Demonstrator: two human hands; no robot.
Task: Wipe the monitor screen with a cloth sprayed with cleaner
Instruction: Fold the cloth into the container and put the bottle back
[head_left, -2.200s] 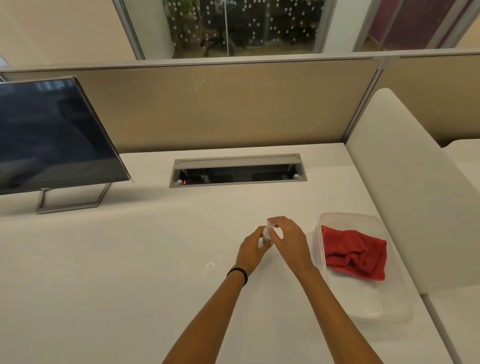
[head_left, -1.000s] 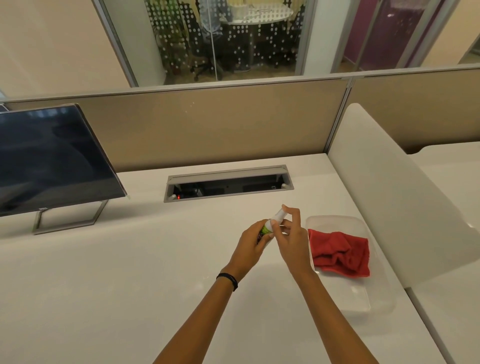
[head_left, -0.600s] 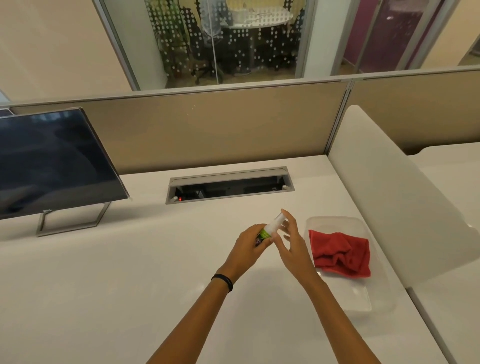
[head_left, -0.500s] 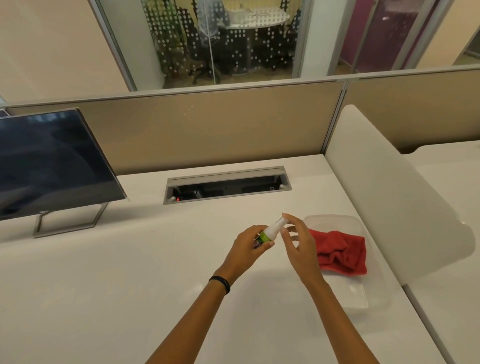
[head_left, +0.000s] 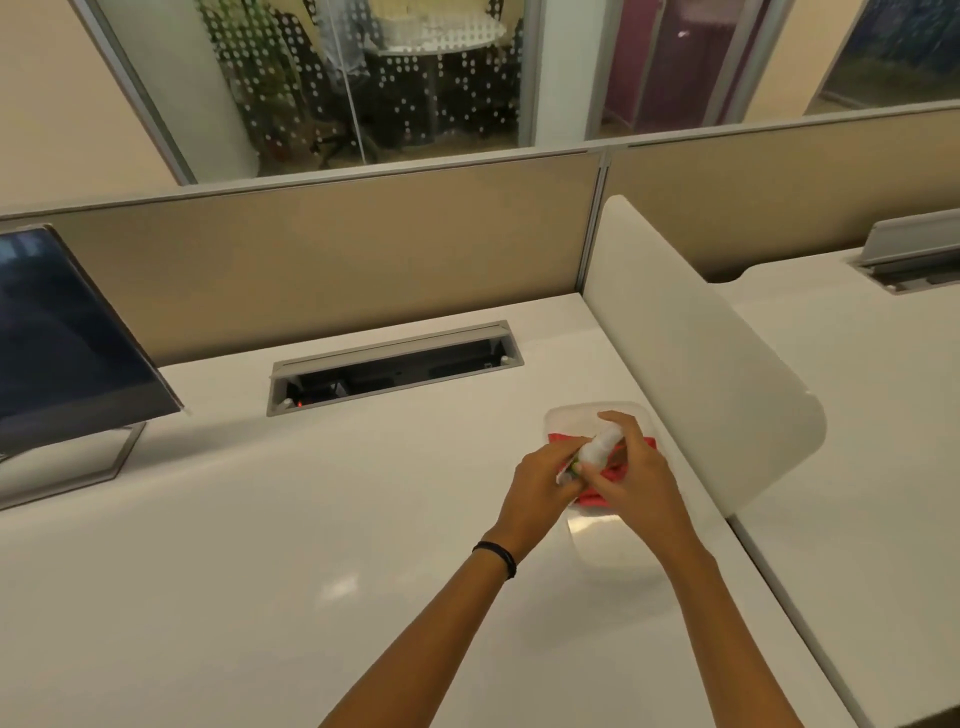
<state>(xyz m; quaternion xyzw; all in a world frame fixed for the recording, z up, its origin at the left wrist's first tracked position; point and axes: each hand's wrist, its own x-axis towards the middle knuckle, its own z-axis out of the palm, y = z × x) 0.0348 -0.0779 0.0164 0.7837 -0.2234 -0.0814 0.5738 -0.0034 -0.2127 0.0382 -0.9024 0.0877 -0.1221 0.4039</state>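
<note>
- White plastic spray bottle, with a green label at its lower end, was held tilted over the near end of the tray, nozzle end pointing away from the person.
- Left hand had its fingers curled round the bottle's lower part; a black wristband sat on that wrist.
- Right hand was wrapped over the bottle's upper part, fingers bent round the top; motion blur hid which finger lay on the nozzle.
- Red cloth lay bunched in the clear tray, directly beneath both hands and mostly hidden by them. Whether the bottle touched it could not be told.
- That tray sat on the white desk, just beside the white divider on the right.
- Dark, switched-off monitor stood on its metal stand at the desk's far left, well apart from hands and cloth.
- An open cable hatch lay between monitor and tray, in front of the beige partition.
</note>
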